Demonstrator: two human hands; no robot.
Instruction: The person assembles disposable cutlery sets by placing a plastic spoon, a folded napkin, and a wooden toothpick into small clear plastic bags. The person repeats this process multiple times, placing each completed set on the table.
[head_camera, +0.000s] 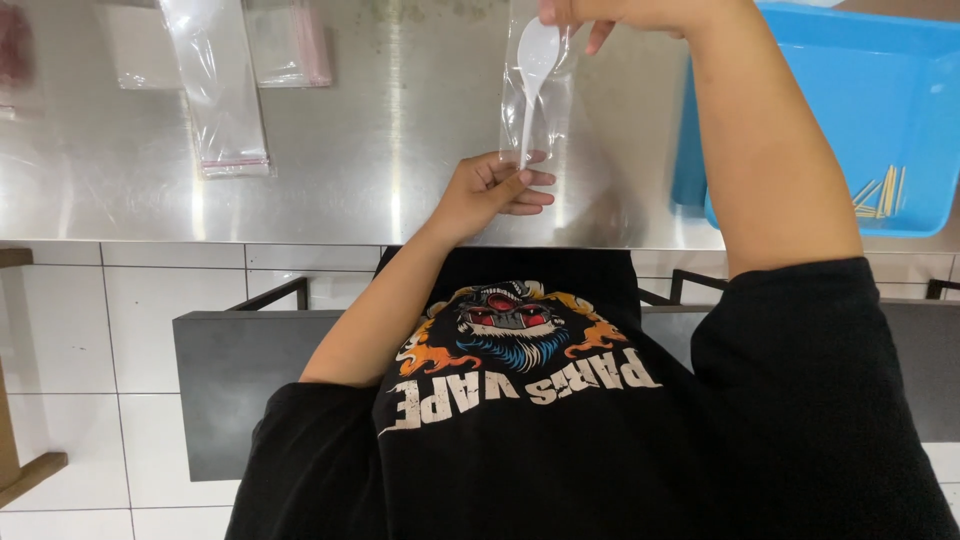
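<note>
While L hand (492, 192) pinches bag (537, 100) btm, R hand (610, 14) lowers spoon (533, 70).

Right hand (610, 12) is perhaps half cut off.

Brushed steel table (380, 150) glaring under the lights, long clear plastic sleeve (218, 85) lying flat at its left, more clear bags (290, 40) behind it, blue plastic tray (880, 90) sitting at the right edge, thin wooden sticks (880, 192) inside
</note>
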